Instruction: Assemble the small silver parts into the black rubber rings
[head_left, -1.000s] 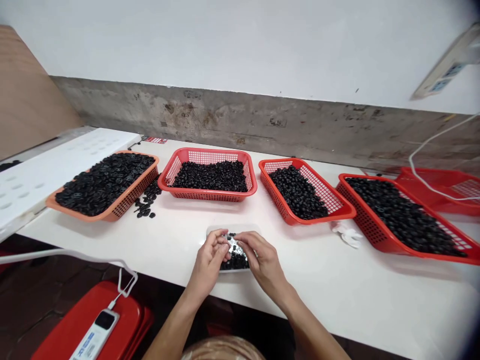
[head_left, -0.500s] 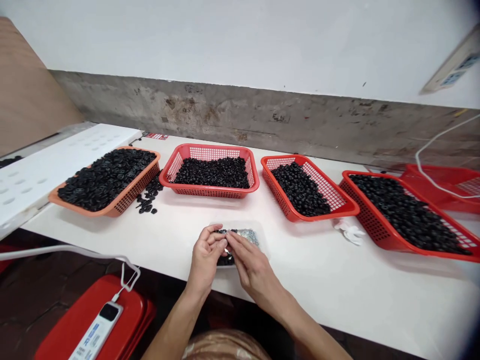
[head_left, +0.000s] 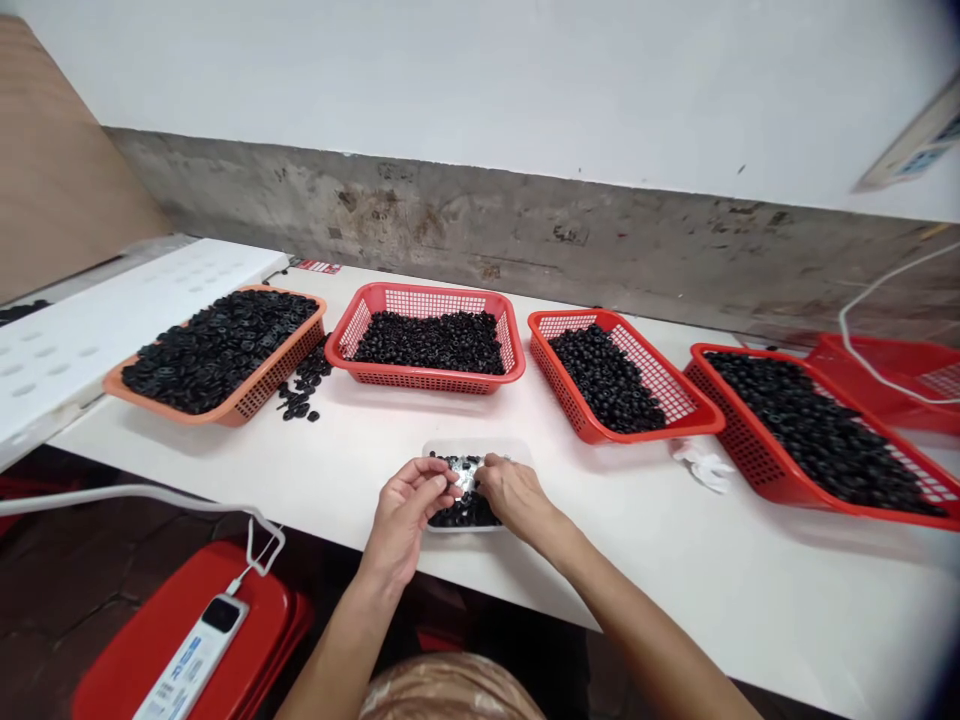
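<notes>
my left hand [head_left: 401, 515] pinched, right hand [head_left: 517, 497] curled, on small black rings [head_left: 465, 513] in white tray [head_left: 480, 447], grip unclear

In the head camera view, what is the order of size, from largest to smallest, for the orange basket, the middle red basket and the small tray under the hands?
1. Orange basket and middle red basket: they look alike, and nearness to the camera makes ranking them unsure.
2. Small tray: clearly smallest, though it is nearest the camera.

Narrow gaps part the red plastic baskets [head_left: 424, 382] ahead of the hands [head_left: 401, 515].
</notes>
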